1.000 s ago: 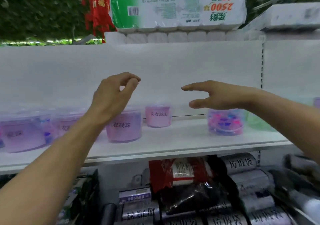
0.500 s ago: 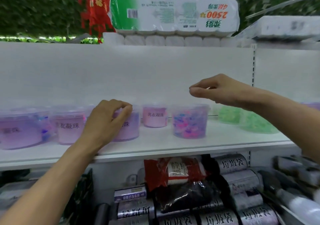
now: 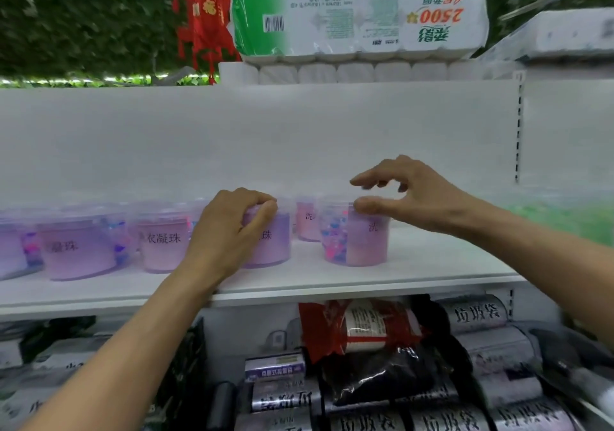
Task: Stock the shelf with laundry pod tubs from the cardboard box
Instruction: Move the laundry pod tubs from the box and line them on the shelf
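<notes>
Bright, even, soft-shadowed light; slightly blurred throughout, most at the wide-angle edges, where straight lines bend.

Both forearms reach forward. The left hand (image 3: 229, 231) has its fingers (image 3: 262, 203) curled downward; the right hand (image 3: 408, 194) spreads its fingers, thumb below them.

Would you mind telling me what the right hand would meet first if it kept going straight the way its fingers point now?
Probably the lid of the tub just below its fingers. The right hand points left and slightly down; its thumb seems to touch that tub's rim, though depth is unclear.
</notes>
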The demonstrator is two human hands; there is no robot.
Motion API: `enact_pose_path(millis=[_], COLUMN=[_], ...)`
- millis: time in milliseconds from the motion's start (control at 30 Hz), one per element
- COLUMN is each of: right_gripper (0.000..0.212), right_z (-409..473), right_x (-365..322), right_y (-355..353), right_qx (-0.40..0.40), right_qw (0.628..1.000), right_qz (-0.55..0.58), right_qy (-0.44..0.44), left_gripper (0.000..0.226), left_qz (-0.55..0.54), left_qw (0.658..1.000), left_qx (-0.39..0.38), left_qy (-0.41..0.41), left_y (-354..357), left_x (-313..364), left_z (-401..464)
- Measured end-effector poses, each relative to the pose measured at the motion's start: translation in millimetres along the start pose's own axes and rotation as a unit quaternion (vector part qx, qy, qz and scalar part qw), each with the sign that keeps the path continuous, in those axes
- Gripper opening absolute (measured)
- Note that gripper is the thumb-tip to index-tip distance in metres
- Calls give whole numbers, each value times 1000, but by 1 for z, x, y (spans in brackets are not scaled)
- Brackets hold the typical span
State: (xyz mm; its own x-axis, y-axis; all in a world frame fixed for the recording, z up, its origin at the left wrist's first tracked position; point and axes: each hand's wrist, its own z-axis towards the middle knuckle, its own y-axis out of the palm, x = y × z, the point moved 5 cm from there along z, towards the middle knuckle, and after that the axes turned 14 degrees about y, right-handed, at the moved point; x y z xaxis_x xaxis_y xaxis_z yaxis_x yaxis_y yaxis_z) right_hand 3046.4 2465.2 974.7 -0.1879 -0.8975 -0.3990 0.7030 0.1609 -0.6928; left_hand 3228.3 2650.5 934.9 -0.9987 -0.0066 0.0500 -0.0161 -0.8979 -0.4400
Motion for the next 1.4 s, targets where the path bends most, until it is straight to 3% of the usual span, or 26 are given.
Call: enact_pose_path(millis=[100,267,700,833,900,1000,1100,1200,1333,1400], right_gripper=[51,55,63,65,74,88,85,76,70,74], right_z=[-4,-1,1,-1,-2,-8,-9,-6,2,10], right_x=[9,-6,-20,-28,-25,-11,23,73,127,146], right_y=[19,43,52,53,51,30,-13,-52,-90,-103], right_qx=[-94,-3,-26,6,-56,-177,-146,-112,-106,-112], right_qw=[995,999,993,987,987,979,981,976,955,937], right_qz=[14,-34,-100,-149,-138,-21,3,-70,-183,-240], right_qy=[19,9,59,57,62,102,126,173,208,228], left_gripper=[19,23,26,41,45,44,47,53,51,53], left_qz=[5,19,52,108,113,69,-5,-10,93,144], left_qw=[1000,1000,999,994,992,994,994,986,976,956], left_qx=[-4,-1,-5,-36,-58,-74,-106,-159,-170,-217], left_qy=[-3,-7,-6,1,-18,-43,-33,-38,-97,-138], left_y=[0,0,-1,-2,0,11,32,61,94,107], left_x=[1,1,5,12,23,44,69,87,91,88], left_z=[0,0,1,6,13,28,44,62,90,95])
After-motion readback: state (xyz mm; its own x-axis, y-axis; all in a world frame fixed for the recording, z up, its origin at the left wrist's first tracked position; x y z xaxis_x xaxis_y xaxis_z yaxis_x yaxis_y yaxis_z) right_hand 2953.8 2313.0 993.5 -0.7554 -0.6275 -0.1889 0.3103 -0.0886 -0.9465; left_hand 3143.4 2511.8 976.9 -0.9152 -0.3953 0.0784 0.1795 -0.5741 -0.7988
